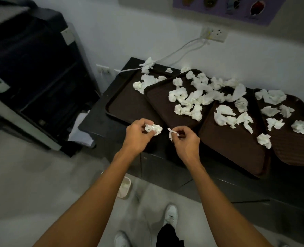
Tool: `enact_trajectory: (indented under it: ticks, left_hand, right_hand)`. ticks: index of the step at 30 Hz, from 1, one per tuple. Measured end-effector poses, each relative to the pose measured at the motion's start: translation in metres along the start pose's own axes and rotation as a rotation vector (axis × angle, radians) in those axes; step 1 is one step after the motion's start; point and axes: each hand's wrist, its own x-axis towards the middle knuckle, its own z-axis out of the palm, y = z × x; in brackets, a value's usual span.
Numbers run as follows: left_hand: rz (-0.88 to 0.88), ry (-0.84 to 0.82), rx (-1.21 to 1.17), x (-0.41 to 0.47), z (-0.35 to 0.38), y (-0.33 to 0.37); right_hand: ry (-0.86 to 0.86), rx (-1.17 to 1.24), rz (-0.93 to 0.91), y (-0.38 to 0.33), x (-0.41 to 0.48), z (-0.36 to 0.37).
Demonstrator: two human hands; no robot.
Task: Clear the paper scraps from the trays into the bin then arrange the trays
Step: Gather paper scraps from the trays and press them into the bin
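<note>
Several dark brown trays lie overlapping on a black counter (101, 122): the left tray (126, 106), the second tray (158, 102), the third tray (233, 143) and the right tray (293, 148). Crumpled white paper scraps (192, 98) are strewn over them, fewest on the left tray. My left hand (137, 136) is closed around a crumpled paper ball (153, 128) at the counter's front edge. Beside it, my right hand (185, 139) pinches a small paper scrap (171, 133) between its fingertips. No bin is clearly in view.
A large dark copier (32, 77) stands left of the counter. White cables (174, 52) run from a wall socket (214, 33) down behind the trays. A pale small object (124, 188) lies on the grey floor beside my white shoes (170, 214).
</note>
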Motion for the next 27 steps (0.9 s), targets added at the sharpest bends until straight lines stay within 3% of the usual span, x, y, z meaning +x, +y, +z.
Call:
enact_trajectory:
  ticks: [12,19,27]
  left_hand:
    - [-0.257,0.192,-0.102,-0.086,-0.136,-0.113]
    - [-0.409,0.296,-0.140,-0.111,-0.152,-0.180]
    - [-0.593,0.384,-0.162,-0.107,-0.139,-0.271]
  right_hand:
    - [-0.232,0.003,0.025,-0.037,-0.098,0.151]
    - [-0.389,-0.090,0.042,-0.010,-0.109,0.215]
    - [-0.565,-0.208,0.070,0.069,-0.105,0.285]
